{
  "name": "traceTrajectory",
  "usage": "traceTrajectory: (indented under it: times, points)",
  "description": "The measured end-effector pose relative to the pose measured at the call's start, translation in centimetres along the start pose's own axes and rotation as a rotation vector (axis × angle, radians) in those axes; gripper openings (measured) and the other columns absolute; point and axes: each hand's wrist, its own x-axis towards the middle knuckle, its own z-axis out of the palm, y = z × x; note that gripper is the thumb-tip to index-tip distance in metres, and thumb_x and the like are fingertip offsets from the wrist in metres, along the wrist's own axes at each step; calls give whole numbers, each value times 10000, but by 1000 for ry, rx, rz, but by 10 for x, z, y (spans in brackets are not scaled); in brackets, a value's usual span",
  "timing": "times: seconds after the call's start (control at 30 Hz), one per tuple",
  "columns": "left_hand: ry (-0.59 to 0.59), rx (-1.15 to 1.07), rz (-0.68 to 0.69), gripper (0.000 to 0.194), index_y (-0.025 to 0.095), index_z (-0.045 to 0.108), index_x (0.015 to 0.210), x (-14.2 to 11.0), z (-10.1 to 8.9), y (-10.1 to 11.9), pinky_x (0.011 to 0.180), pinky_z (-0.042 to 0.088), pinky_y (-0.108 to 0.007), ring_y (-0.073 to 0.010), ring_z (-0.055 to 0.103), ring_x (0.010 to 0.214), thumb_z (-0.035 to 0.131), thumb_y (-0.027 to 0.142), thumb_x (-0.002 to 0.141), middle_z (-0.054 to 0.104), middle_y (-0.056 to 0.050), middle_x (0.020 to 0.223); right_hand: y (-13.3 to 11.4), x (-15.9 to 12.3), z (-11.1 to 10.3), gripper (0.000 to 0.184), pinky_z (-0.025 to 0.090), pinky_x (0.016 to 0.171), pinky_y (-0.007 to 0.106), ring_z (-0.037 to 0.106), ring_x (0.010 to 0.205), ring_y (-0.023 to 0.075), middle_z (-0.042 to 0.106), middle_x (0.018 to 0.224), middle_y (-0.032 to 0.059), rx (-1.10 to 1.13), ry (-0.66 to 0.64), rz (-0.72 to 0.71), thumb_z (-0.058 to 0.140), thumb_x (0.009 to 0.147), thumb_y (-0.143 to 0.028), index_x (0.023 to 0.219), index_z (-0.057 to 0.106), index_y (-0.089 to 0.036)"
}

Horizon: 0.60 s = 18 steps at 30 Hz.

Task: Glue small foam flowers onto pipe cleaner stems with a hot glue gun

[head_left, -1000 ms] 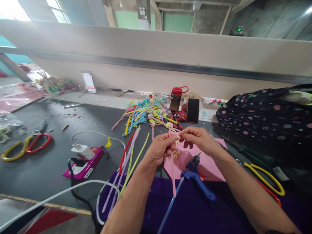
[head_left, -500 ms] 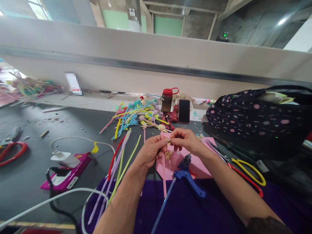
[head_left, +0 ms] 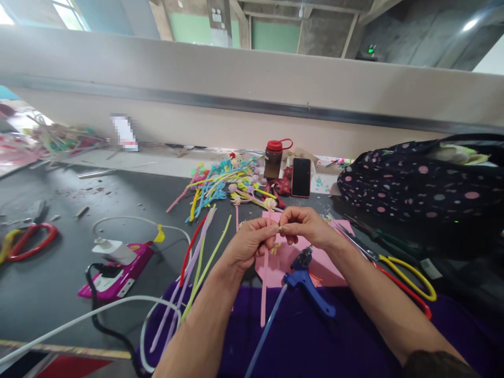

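My left hand (head_left: pixel 249 242) is closed around a pink pipe-cleaner stem (head_left: pixel 264 286) that hangs down toward my lap. My right hand (head_left: pixel 305 226) pinches a small pale flower piece at the stem's top, fingertips meeting the left hand's. Both hands hover over a pink sheet (head_left: pixel 315 257) on the dark table (head_left: pixel 79 199). A blue glue gun (head_left: pixel 305 281) lies just below the hands.
Loose stems (head_left: pixel 197 257) lie left of my arm; a pile of finished coloured flowers (head_left: pixel 224 184) sits behind. Bottle (head_left: pixel 273 159), phone (head_left: pixel 301 177), spotted bag (head_left: pixel 417 189), yellow-red scissors (head_left: pixel 401 273), pink power strip (head_left: pixel 118 273), red and yellow scissors handles (head_left: pixel 27 244).
Only the camera has shifted slightly; both hands keep working the top of the pink stem, with fingertips now closer together.
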Motion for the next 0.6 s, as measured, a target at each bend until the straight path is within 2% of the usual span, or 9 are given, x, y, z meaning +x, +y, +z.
traceTrajectory:
  times: [0.13,0.23,0.3,0.37,0.47,0.53,0.6]
  points:
    - [17,-19,10,227,130,526,667,3,-2,-2,292,181,-117,8,321,286,650,317,697,491,66,444,-6,-1,0,126,385,426,175,545,476,79,580,606,-29,-145,118,0,612,742,-266,756,564,-150]
    - [25,-19,26,235,131,524,667,5,-3,-4,290,178,-117,8,326,289,648,328,700,490,66,449,-18,-14,-2,118,385,436,187,546,485,84,582,655,-23,-276,198,49,540,782,-280,765,549,-163]
    - [24,-20,39,236,132,527,673,5,-4,-4,296,189,-113,9,334,297,647,334,701,491,66,453,-24,-33,0,157,392,474,207,559,522,101,581,654,-14,-477,187,91,487,811,-293,743,553,-168]
    - [17,-15,46,235,132,532,681,4,-3,-4,303,200,-109,9,345,305,646,337,702,496,65,460,-24,-59,8,223,403,567,244,579,613,134,596,663,6,-823,148,116,444,837,-300,709,574,-172]
    - [4,-2,37,230,130,538,683,2,-1,-4,304,203,-110,6,357,307,646,333,698,505,59,466,-12,-98,29,276,391,622,303,595,696,205,630,772,60,-1290,170,245,470,815,-418,832,603,-177]
    - [5,6,29,232,131,538,680,2,0,-3,301,196,-114,3,362,306,651,333,689,510,55,472,1,-115,43,384,390,618,320,593,718,239,620,830,87,-1417,142,309,507,763,-510,917,588,-168]
    - [2,14,32,242,132,537,680,1,0,-2,299,190,-118,0,362,306,652,344,683,511,54,477,12,-122,53,455,392,625,328,588,773,267,608,886,111,-1478,143,334,525,736,-525,995,568,-153]
